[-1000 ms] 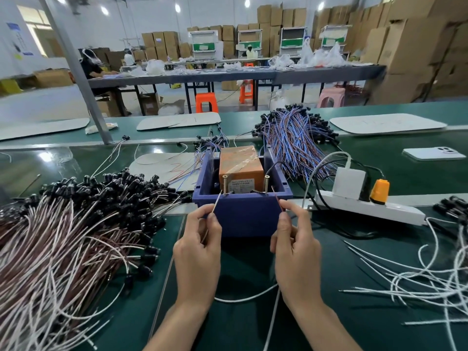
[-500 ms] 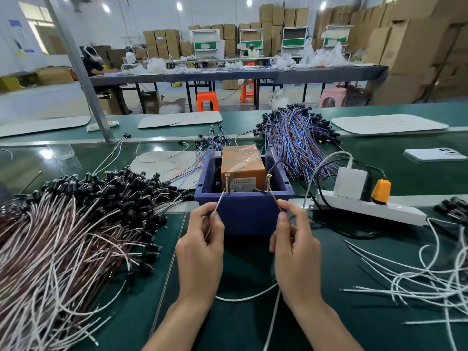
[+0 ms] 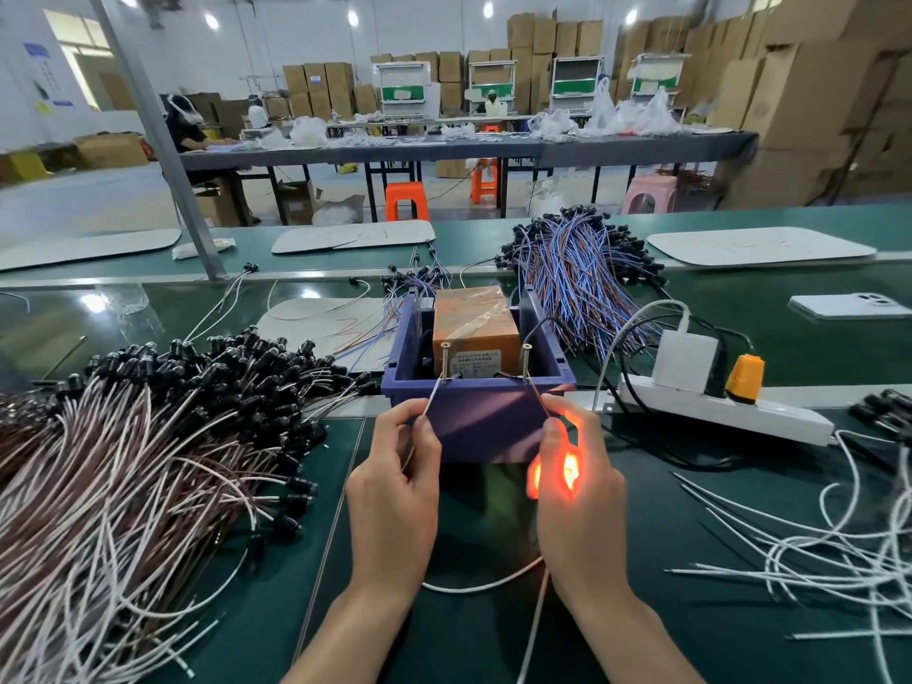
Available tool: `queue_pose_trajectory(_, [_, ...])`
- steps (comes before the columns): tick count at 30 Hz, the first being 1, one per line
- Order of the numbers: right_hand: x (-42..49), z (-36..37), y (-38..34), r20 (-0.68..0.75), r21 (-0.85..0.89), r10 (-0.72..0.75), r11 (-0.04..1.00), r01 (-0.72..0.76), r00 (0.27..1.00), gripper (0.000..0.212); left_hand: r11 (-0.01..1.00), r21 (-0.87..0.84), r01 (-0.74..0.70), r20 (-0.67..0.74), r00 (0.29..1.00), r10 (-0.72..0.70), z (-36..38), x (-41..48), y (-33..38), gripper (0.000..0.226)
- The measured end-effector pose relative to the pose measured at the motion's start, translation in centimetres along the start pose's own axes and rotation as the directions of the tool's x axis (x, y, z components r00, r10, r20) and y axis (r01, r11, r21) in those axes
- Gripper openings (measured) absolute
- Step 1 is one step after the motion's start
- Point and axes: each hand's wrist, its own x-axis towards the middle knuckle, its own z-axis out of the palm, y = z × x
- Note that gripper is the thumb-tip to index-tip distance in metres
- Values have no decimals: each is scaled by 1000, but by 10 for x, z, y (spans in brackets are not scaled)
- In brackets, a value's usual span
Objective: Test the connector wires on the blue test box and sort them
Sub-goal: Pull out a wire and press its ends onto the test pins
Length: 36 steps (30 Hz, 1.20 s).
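my left hand pinches the thin white lead onto one brass screw post of the blue plastic test box. my right hand pinches the brown lead onto the other. an orange glow in my right palm suggests a pass. this wire is not yet sorted, and i judge the heap of brown-and-white black-capped wires at left untested.

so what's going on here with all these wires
A person is running a test on the blue plastic test box. The left hand pinches a white wire end against the left brass screw post, and the right hand pinches a brown wire end against the right post. An orange-red light glows inside the right hand.
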Motion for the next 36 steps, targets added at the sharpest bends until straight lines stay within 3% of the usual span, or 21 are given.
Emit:
queue_pose_trajectory(9, [1, 0, 0, 14, 89, 37, 995, -38, 999, 20, 1000, -17, 17, 3, 1000, -17, -1, 0, 1, 11])
queue_pose_trajectory(14, [4, -5, -2, 53, 345, 182, 919, -189, 982, 33, 995, -62, 80, -62, 995, -84, -2, 3, 1, 10])
queue_pose_trajectory(17, [9, -11, -5, 134, 542, 316, 770, -336, 939, 49, 988, -88, 127, -104, 985, -136, -2, 6, 1, 13])
queue_pose_trajectory(21, [15, -22, 0, 271, 703, 475, 496, -509, 838, 65, 974, -116, 194, -155, 965, -210, -4, 8, 0, 20])
queue_pose_trajectory(26, [15, -37, 9, 343, 831, 529, 213, -513, 776, 69, 966, -122, 228, -236, 939, -251, -10, 7, 0, 23])
queue_pose_trajectory(30, [9, -44, 7, 357, 866, 541, 113, -487, 761, 66, 957, -111, 268, -253, 924, -288, -14, 4, 0, 23])
queue_pose_trajectory(33, [3, -50, 6, 362, 864, 538, 112, -490, 761, 67, 987, 99, 130, -253, 962, -102, -22, -2, 7, 48])
queue_pose_trajectory(36, [-2, -56, 6, 386, 849, 529, 116, -515, 756, 68, 917, 344, -202, -63, 969, 238, -25, -11, 16, 46])
